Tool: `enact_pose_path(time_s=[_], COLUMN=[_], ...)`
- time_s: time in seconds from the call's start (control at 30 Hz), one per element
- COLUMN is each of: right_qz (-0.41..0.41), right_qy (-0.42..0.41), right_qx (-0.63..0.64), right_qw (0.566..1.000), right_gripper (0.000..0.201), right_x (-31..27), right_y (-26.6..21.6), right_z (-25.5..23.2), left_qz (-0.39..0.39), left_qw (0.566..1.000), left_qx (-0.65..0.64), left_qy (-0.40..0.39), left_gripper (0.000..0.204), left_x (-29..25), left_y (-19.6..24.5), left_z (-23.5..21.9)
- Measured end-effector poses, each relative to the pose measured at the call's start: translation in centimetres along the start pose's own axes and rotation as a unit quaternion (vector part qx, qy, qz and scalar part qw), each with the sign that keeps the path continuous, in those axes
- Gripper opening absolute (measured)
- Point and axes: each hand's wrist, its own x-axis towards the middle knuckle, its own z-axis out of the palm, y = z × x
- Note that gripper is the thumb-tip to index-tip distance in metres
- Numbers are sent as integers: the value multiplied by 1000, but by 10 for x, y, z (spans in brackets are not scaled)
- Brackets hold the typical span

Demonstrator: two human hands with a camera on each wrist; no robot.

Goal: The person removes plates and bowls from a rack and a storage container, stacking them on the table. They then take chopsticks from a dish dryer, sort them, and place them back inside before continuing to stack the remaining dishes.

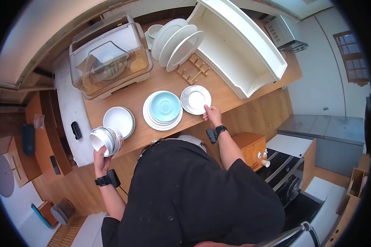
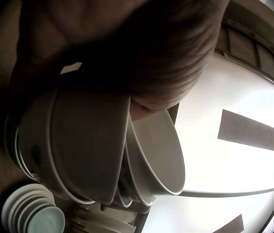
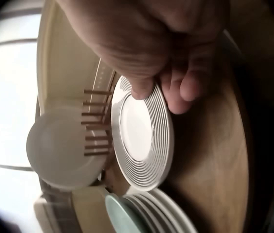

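Note:
My left hand grips a nested stack of bowls tipped on its side, white inside with coloured patterns outside. In the left wrist view the bowl rims fan out below the palm. At the table's front edge my right hand pinches the rim of a white plate with grey rings, thumb on top and fingers beneath. The right wrist view shows this ringed plate tilted. Left of it, a pale turquoise dish tops a stack of white plates. Beside the held bowls stands another white bowl stack.
White plates stand on edge by a wooden peg rack. Behind lies a large cream open-fronted cabinet. A clear-lidded box sits at the back left, a small white cup beside it. Left, a black object lies on a white surface.

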Motion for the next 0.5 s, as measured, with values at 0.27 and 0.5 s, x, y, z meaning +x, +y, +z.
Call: enact_pose_path(time_s=[0.27,0.5], right_qz=[28,25], right_qy=[-12,-46], right_qx=[10,29], right_qw=[999,998], right_gripper=[31,29], right_x=[11,30], right_y=[-11,2], right_z=[14,19], left_qz=[-3,-5], left_qw=[1000,1000], left_qx=[-7,-9], left_qy=[1,16], left_gripper=[65,65], left_x=[-8,-12], left_y=[-3,-7], left_z=[4,-1])
